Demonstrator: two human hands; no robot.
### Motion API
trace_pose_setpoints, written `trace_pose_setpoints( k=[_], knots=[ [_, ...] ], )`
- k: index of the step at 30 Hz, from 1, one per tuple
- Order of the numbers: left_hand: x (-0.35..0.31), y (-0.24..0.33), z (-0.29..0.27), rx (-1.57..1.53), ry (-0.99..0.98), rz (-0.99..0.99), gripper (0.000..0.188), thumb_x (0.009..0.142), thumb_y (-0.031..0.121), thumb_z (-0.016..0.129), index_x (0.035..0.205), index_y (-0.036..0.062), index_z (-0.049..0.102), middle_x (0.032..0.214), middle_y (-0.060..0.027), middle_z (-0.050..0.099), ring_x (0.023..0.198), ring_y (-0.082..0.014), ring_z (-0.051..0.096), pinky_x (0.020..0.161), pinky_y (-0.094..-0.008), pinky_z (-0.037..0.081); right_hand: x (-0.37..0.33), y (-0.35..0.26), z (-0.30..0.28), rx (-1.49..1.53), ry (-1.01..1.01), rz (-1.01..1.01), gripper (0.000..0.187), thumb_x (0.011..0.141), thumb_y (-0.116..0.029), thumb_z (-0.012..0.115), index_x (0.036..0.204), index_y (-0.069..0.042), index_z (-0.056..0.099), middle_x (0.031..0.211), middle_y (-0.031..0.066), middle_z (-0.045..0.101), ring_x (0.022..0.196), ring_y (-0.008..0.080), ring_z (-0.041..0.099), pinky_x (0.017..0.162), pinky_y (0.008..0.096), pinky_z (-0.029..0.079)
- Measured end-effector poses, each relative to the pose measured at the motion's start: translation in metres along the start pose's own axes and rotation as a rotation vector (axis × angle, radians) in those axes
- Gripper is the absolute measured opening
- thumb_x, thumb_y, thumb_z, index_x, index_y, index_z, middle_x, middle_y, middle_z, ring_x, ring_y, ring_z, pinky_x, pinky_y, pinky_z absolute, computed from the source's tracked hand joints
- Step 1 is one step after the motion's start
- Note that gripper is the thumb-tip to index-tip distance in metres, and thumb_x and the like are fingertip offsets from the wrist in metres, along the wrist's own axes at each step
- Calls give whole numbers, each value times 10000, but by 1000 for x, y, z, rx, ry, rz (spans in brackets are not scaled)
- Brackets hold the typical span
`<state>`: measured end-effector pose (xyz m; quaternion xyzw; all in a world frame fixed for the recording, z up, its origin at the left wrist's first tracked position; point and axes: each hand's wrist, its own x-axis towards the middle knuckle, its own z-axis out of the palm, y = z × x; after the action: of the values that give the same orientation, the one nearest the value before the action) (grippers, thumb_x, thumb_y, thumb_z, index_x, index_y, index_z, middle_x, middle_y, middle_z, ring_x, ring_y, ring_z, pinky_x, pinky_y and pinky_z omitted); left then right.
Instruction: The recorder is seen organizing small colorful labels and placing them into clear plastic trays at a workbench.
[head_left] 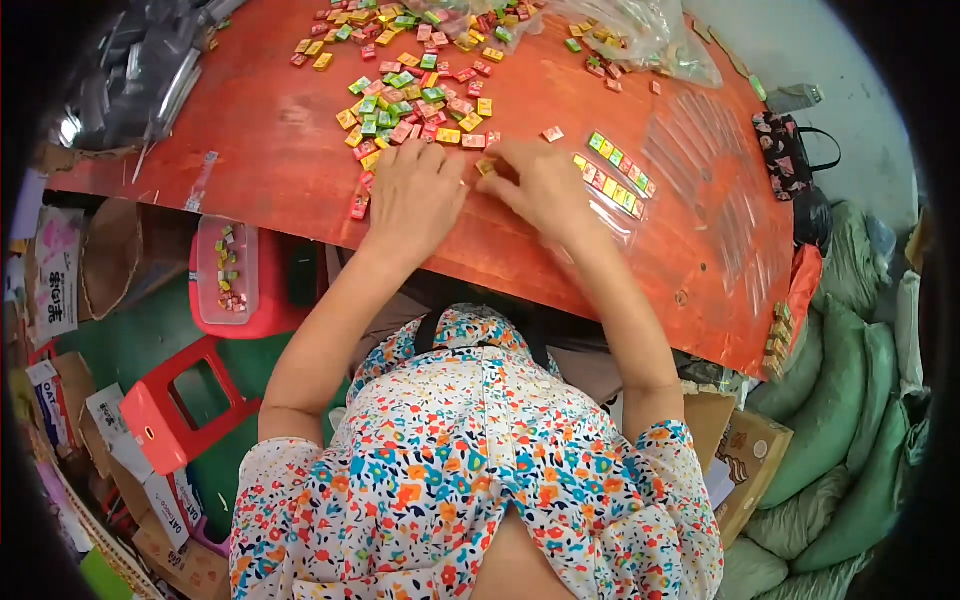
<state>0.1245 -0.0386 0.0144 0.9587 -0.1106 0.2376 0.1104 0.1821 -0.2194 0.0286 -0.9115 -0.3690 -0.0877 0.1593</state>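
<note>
Small candy-like boxes (pixel 398 100) in red, yellow, green and pink lie heaped on the red table (pixel 290 150). At the heap's near edge my left hand (pixel 418 195) is closed, its fingers bent down among the boxes. Whatever its fingertips grip is hidden. My right hand (pixel 545 190) pinches a small yellow box (pixel 486 168) between thumb and fingers, just right of the left hand. Beside the right hand, two rows of small boxes (pixel 610 187) lie in a clear plastic tray (pixel 618 222). A single pink box (pixel 552 133) lies beyond that hand.
More clear trays (pixel 735 190) lie at the table's right. Plastic bags (pixel 650 40) rest at the far side; dark wrapped packs (pixel 130 85) sit far left. Below left, a clear tub (pixel 226 270) with boxes stands on a red stool, near another stool (pixel 185 405). Green sacks (pixel 850 430) fill the right.
</note>
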Motion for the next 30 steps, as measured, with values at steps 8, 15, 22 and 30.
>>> trace_pose_setpoints(
  k=[8, 15, 22, 30],
  knots=[
    [-23, 20, -10, -177, 8, 29, 208, 752, 203, 718, 910, 92, 638, 905, -60, 596, 943, -245, 542, 824, -413, 407, 30, 27, -2, 48, 34, -66, 283, 835, -195, 683, 1098, -91, 677, 963, 117, 660, 934, 331, 627, 822, 436, 503],
    [21, -16, 4, -6, 73, 9, 97, 845, 149, 601, 895, 93, 662, 922, -44, 632, 928, -237, 572, 794, -394, 423, 21, 35, -3, 87, -63, -78, 277, 829, -138, 666, 1099, -77, 671, 994, 117, 657, 957, 335, 623, 825, 429, 499],
    [30, -19, 17, 114, 7, 91, 78, 791, 122, 609, 816, 71, 663, 867, -48, 637, 902, -226, 582, 793, -387, 425, 9, 34, 0, 180, -64, -135, 307, 807, -61, 661, 1114, -63, 659, 1030, 119, 665, 969, 324, 612, 866, 424, 476],
    [-19, 10, -38, -57, -9, -51, 115, 790, 154, 671, 802, 56, 611, 793, -78, 605, 853, -258, 604, 755, -409, 467, 3, 23, -13, 96, -135, -277, 411, 790, -64, 676, 1193, -143, 662, 1082, 65, 639, 1003, 285, 587, 907, 410, 448]
  ],
)
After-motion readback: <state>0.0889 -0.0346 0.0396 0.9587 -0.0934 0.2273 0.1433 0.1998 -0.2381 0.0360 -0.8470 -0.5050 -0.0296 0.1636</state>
